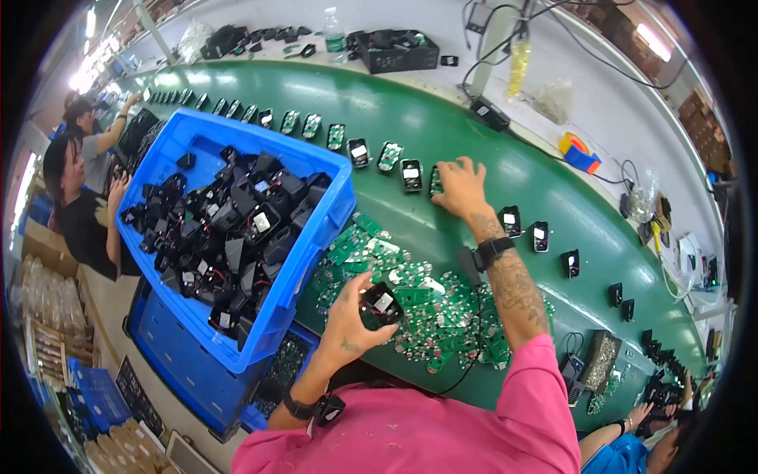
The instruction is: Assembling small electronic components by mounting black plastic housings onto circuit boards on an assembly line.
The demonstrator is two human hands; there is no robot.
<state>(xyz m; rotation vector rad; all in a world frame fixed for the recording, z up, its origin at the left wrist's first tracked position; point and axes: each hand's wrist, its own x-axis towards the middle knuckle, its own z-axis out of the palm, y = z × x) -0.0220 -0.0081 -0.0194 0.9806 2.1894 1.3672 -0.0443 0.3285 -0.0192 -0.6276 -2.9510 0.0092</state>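
- Conveyor work fills our view: we take the long green belt (474, 150) as our landmark, curving from the far left to the near right.
- Our right hand (459, 188) lies on the belt, fingers spread and pressed down over a small green circuit board (435, 182) that sits in the row of parts running along the belt.
- Our left hand (347, 320) hovers at the belt's near edge, fingers curled around a small black plastic housing with a white label (380, 304), pinched between thumb and fingertips.
- Between our hands, on the near side of the belt, lies a loose heap of green circuit boards (410, 308).
- We judge the step in hand to be placing: a board is being set in line while the housing waits. The next move seems to call for a steady, square set-down into the row.
- Left of the belt, a blue plastic crate (316, 237) rests tilted against its near edge, piled with black housings with wires (229, 229); it stands on a second blue crate (181, 363) holding dark parts we cannot make out.
- Beyond the belt, a black tray (395, 51) holds dark items, too small to tell.
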